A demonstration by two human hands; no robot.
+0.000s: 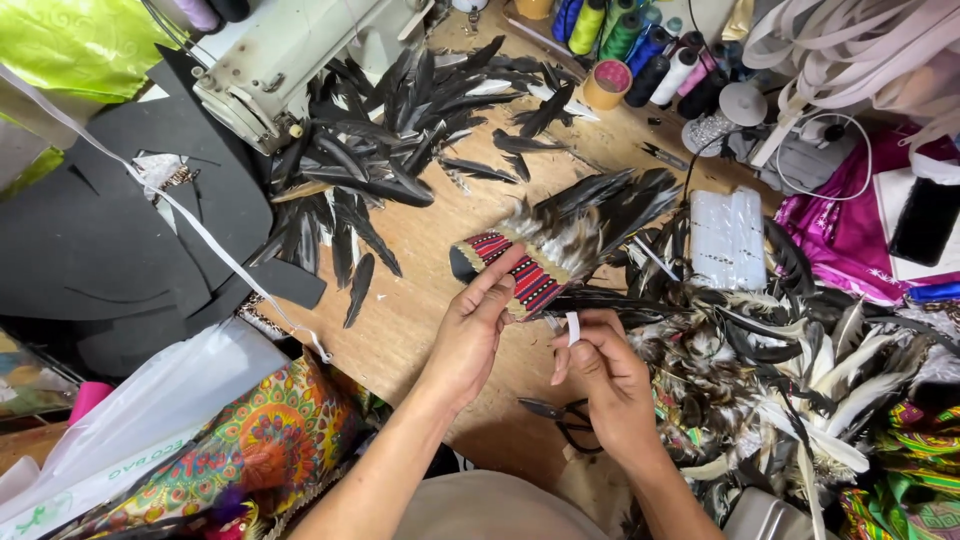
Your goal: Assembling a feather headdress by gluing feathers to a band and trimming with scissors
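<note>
My left hand [470, 330] grips a feathered band [535, 275]: a strip of red, black and white woven cloth with dark and speckled feathers [600, 205] fanning from its far edge. Its fingers lie across the woven strip. My right hand [605, 375] is just to the right, pinching a short white strip [573, 328] between thumb and fingers, close to the band's near end. Black scissors [565, 415] lie on the wooden table [420, 300] under my right wrist.
A sewing machine [290, 60] stands at the back left with loose black feathers [400, 130] spread beside it. Thread spools [630, 40] line the back. Black-and-white feathers [810, 380] pile at the right; black foam sheets [110, 230] and patterned cloth [270, 430] at the left.
</note>
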